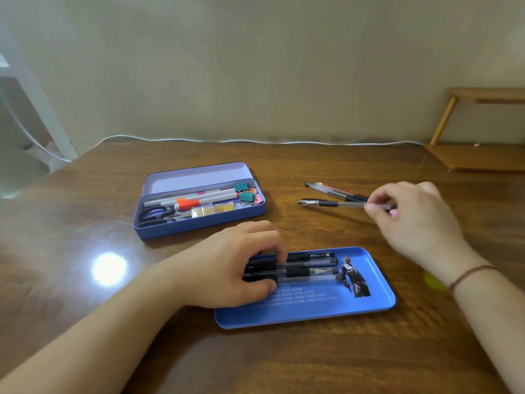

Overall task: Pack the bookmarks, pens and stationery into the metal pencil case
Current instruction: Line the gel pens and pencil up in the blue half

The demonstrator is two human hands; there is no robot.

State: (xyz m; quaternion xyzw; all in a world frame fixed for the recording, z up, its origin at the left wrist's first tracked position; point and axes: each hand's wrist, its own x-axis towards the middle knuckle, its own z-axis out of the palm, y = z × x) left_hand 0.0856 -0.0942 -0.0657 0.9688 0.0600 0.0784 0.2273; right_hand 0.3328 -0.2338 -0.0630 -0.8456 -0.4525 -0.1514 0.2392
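On the wooden table (85, 211) our open blue pencil case (199, 220) holds scissors, markers and binder clips, while our left hand (235, 265) curls over the pens (309, 270) lying in the blue tray (312, 311) and our right hand (412, 220) pinches a clear pen (332, 204).

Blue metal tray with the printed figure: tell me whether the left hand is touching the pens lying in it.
Touching. The head view shows the left hand gripping the black and clear pens in the blue metal tray.
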